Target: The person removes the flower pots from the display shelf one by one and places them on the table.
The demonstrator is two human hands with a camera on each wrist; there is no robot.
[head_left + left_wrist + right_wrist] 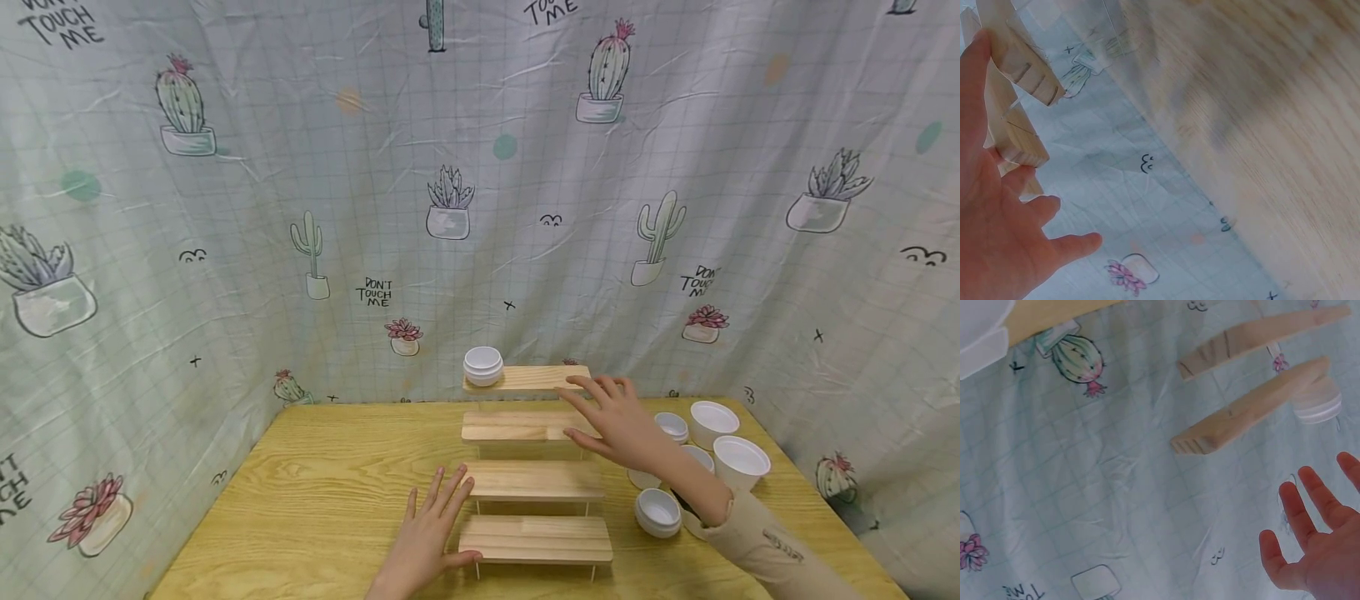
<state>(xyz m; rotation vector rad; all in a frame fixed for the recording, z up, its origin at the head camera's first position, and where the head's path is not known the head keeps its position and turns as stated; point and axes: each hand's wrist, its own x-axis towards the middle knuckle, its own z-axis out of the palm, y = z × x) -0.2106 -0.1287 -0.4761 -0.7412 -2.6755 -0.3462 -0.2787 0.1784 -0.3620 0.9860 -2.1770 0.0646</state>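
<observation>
A stepped stand with several pale wooden shelves [532,479] on clear supports stands on the table. One white bowl [483,367] sits at the left end of its top shelf. My left hand [429,533] rests at the left edge of the lower shelves, fingers spread; in the left wrist view its thumb and fingertips are at the shelf ends [1022,69]. My right hand [611,421] hovers at the right end of the upper shelves, fingers spread, holding nothing. In the right wrist view the hand [1316,537] is apart from the shelves [1247,412] and the bowl [1316,403].
Several white bowls and cups stand right of the stand, partly behind my right forearm. Among them are a small bowl [658,512] in front and a larger cup [741,461] further right. A cactus-print curtain [375,167] hangs behind the wooden table [330,475] and along its sides.
</observation>
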